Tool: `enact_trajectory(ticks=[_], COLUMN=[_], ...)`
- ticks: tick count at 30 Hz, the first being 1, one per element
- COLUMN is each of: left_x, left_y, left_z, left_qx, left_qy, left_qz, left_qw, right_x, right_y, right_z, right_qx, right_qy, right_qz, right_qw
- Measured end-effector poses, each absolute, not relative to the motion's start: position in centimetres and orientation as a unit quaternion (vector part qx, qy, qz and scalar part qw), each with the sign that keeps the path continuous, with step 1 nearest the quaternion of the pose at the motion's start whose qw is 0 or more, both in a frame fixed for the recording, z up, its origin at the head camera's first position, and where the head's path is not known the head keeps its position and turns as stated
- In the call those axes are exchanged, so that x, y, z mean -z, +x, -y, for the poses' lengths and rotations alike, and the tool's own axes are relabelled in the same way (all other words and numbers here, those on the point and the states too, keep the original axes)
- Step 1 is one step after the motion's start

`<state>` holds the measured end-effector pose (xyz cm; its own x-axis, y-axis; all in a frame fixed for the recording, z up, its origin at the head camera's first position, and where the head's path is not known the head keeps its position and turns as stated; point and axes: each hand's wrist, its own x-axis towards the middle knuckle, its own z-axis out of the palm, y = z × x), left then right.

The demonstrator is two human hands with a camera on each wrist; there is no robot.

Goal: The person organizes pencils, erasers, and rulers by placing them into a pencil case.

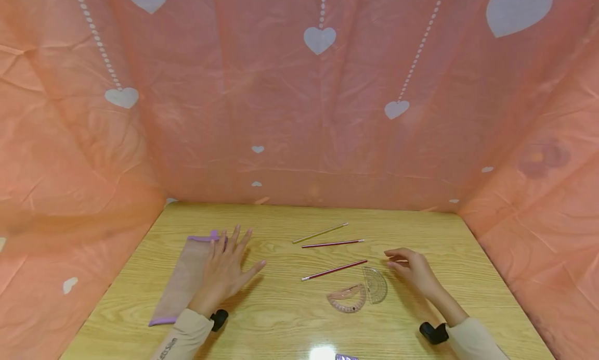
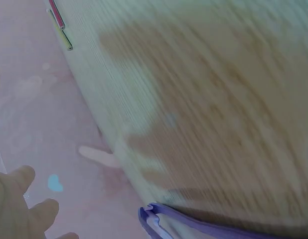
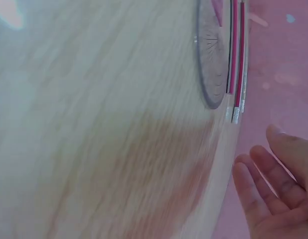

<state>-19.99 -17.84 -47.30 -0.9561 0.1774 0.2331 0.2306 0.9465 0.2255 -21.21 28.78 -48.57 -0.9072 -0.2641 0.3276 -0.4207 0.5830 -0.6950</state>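
Observation:
My left hand, fingers spread wide, is over the right side of a flat mesh pouch with purple edging. The pouch's purple edge also shows low in the left wrist view. My right hand hovers to the right of two protractors, its fingers loosely bent and holding nothing. The clear protractor lies nearest to it, with a second, pinkish-looking protractor beside it. Between the hands lie a yellow pencil, a dark red pencil and another red pencil.
A small purple item is cut off at the bottom edge of the head view. The wooden table is bounded by a pink cloth with white hearts at the back and both sides.

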Motion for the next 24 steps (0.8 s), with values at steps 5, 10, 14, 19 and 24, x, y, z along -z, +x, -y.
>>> enact_trajectory(ticks=[5,10,14,19,24], left_x=[47.3,47.2,47.0,46.6,46.2], left_y=[-19.9,-19.8,-19.5,-19.1,-19.2], left_z=[18.2,18.5,18.9,19.4,19.9], left_qx=[0.123,0.11,0.107,0.118,0.115], left_qy=[-0.108,-0.112,-0.116,-0.121,-0.128], left_qz=[0.981,0.982,0.982,0.98,0.978], left_qw=[0.105,0.105,0.104,0.104,0.118], right_x=[48.7,48.9,49.0,49.0,49.0], right_y=[-22.0,-22.7,-23.3,-24.0,-24.5], right_z=[-28.6,-28.4,-27.8,-27.1,-26.8], right_qx=[-0.45,-0.476,-0.487,-0.502,-0.527], right_qy=[0.195,0.2,0.217,0.237,0.228], right_qz=[0.868,0.854,0.844,0.831,0.819], right_qw=[0.081,0.065,0.052,0.036,0.007])
